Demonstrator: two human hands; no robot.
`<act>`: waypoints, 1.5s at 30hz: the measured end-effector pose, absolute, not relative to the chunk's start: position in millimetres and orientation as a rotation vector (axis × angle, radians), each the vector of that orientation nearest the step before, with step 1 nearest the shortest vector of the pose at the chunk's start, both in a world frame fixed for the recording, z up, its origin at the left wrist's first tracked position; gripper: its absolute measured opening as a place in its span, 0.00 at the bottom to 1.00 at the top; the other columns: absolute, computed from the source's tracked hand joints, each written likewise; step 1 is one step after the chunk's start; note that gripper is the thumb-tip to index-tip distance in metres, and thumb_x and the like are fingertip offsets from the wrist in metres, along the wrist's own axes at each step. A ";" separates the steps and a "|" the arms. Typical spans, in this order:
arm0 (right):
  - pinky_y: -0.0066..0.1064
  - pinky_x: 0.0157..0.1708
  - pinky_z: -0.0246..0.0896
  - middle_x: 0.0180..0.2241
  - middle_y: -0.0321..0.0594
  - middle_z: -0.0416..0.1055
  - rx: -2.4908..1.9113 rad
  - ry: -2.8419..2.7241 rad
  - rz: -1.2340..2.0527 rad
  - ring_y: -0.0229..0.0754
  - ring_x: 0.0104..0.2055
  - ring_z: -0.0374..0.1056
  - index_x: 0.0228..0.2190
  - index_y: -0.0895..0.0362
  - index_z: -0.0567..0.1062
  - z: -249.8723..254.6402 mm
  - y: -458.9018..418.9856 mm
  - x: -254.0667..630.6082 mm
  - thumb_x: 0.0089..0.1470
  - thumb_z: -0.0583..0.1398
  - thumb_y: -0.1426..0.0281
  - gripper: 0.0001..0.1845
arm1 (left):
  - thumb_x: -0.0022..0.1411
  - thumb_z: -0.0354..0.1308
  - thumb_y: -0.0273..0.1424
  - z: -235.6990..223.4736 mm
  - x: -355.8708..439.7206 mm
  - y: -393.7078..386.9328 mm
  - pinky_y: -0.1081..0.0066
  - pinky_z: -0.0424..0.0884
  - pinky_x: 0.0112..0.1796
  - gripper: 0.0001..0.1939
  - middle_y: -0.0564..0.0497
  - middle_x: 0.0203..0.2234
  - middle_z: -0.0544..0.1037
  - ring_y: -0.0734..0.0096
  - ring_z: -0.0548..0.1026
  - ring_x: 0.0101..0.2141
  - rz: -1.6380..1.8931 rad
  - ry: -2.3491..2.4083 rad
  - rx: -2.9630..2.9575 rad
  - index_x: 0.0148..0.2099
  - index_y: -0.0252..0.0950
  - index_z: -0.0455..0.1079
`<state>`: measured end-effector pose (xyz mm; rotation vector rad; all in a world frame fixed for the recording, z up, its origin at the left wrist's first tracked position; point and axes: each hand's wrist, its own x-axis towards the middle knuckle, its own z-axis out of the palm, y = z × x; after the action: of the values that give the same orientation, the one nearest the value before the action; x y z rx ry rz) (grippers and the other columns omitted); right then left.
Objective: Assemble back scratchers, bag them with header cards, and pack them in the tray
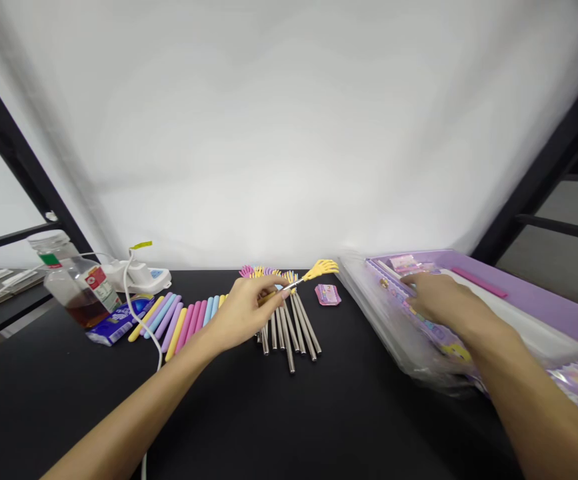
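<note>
My left hand (249, 303) is closed on a back scratcher with a yellow hand-shaped head (321, 269) and a metal rod, held above the desk. Below and behind it lies a row of back scratchers with metal rods (289, 333) and coloured heads. Pastel handle tubes (196, 320) in yellow, blue, purple and pink lie to its left. My right hand (439, 303) reaches over the left side of a purple box (436, 259); its fingertips are blurred and partly hidden, so their grip is unclear. A small stack of pink cards (327, 294) lies between the hands.
Clear plastic bags (383, 313) lie along the box's left side. Inside the box are a white slab (523, 320) and a pink strip (479, 281). A bottle of dark liquid (81, 287), a blue tissue pack (119, 320), a power strip (156, 279) and a white cable (131, 300) are at left.
</note>
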<state>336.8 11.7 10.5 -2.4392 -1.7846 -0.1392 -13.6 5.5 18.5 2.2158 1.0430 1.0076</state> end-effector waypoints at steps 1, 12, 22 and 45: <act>0.46 0.38 0.66 0.44 0.57 0.78 -2.448 -1.781 -0.145 0.63 0.42 0.75 0.52 0.55 0.78 12.3 10.8 330.8 0.46 0.59 0.76 0.29 | 0.68 0.52 0.42 19.3 -13.0 4.8 0.74 0.67 0.27 0.18 0.50 0.26 0.77 0.72 0.73 0.26 1.009 1.048 2.225 0.48 0.35 0.76; 0.46 0.37 0.65 0.47 0.58 0.76 -2.569 -1.799 -0.057 0.64 0.48 0.73 0.50 0.57 0.77 31.3 1.8 300.9 0.52 0.58 0.71 0.23 | 0.69 0.51 0.40 17.0 -17.1 2.8 0.75 0.59 0.25 0.17 0.54 0.24 0.73 0.76 0.63 0.23 0.951 1.099 2.292 0.49 0.36 0.75; 0.34 0.37 0.61 0.39 0.47 0.79 -1.940 -2.140 0.014 0.50 0.41 0.74 0.41 0.57 0.79 23.5 28.3 240.1 0.56 0.59 0.65 0.14 | 0.69 0.52 0.37 8.6 -18.7 8.7 0.74 0.61 0.29 0.15 0.54 0.25 0.76 0.75 0.66 0.23 0.922 1.213 2.430 0.50 0.37 0.76; 0.39 0.48 0.61 0.46 0.52 0.77 -1.756 -2.332 0.091 0.57 0.52 0.68 0.55 0.57 0.73 -9.8 50.6 246.2 0.52 0.67 0.65 0.29 | 0.70 0.50 0.37 -0.2 -19.9 11.3 0.73 0.66 0.36 0.14 0.51 0.35 0.81 0.69 0.77 0.33 0.822 1.230 2.487 0.49 0.38 0.74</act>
<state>246.2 50.6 -9.8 -1.7555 -2.3324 0.0907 -19.9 11.3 -0.2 2.4871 1.2299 0.8223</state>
